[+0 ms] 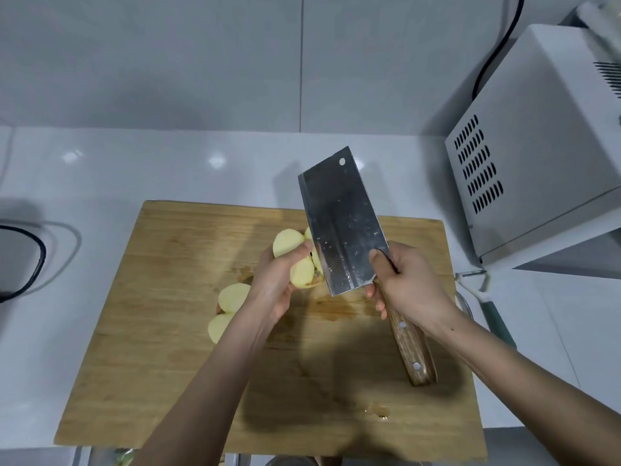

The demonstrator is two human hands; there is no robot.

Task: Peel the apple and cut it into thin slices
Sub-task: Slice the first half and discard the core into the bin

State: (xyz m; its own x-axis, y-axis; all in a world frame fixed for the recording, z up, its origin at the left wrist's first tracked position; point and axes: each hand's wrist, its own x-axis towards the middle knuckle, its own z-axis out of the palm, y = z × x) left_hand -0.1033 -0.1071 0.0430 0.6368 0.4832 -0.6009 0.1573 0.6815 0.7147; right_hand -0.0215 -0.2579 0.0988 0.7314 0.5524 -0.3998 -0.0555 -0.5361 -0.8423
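Left hand [272, 287] grip holds peeled apple piece [295, 260] at frame centre, partly hidden by cleaver [342, 223] gripped in right hand [406, 284]. Two apple pieces [228, 307] on cutting board [161, 348]. Peeler [484, 294], microwave [537, 146] right. White desk [100, 169], tiled wall.

single head view, looking steeply down, close over cutting board [168, 331], facing wall.
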